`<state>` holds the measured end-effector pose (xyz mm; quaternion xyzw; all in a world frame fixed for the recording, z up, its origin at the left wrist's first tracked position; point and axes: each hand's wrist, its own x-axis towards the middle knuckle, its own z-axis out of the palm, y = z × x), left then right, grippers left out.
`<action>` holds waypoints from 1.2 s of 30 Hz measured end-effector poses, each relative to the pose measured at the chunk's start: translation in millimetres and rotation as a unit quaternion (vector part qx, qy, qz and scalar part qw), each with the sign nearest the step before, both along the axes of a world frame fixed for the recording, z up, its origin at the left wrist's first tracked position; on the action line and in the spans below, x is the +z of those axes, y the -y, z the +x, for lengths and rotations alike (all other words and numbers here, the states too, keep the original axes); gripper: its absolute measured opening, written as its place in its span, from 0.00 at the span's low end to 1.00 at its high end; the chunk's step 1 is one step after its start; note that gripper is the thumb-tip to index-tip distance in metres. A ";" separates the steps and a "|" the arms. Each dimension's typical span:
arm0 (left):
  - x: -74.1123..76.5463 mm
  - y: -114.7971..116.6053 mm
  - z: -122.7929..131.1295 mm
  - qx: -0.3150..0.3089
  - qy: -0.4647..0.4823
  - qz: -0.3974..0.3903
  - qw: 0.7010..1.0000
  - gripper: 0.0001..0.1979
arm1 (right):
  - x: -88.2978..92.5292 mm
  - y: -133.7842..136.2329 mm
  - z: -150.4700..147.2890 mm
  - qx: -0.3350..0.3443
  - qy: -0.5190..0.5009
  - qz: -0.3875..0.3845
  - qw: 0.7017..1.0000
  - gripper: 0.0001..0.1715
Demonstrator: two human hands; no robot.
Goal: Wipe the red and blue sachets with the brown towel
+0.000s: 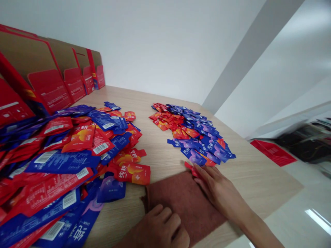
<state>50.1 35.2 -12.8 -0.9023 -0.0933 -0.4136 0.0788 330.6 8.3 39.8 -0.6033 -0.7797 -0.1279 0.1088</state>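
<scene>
My right hand (218, 186) is closed on a red pouch (193, 170), partly covered by the fingers, at the far right edge of a brown cloth (181, 199). At the cloth's near left side, my left hand (165, 227) has its fingers curled in; whatever lies inside them is hidden. Just beyond the right hand lies a spread of overlapping pouches, red ones (168, 119) on the left and blue ones (207, 141) on the right. Left of the cloth rises a large mixed heap of red and blue pouches (69, 162), several with barcodes facing up.
Open red cardboard boxes (50, 88) stand in a row along the back left, against a white wall (155, 44). The wooden table (258, 175) ends at the right, where a red box (272, 151) and blurred dark items sit lower down.
</scene>
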 end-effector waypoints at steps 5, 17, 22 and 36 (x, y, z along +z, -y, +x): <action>0.9 1.3 -2.6 0.004 -0.030 -0.009 0.999 0.14 | 23.4 7.2 -14.4 -0.036 -0.119 -0.012 0.992 0.25; -2.0 -1.3 1.6 -0.003 0.028 -0.014 1.000 0.18 | 14.3 15.7 -94.4 0.068 -0.265 -0.147 0.950 0.19; -2.8 -2.1 1.0 -0.007 0.022 -0.021 1.000 0.15 | 5.9 10.3 -80.4 0.073 -0.225 -0.141 0.961 0.18; -2.0 0.2 -1.4 -0.007 -0.014 -0.015 1.000 0.13 | 3.4 -5.4 -20.8 -0.049 0.011 -0.026 0.998 0.29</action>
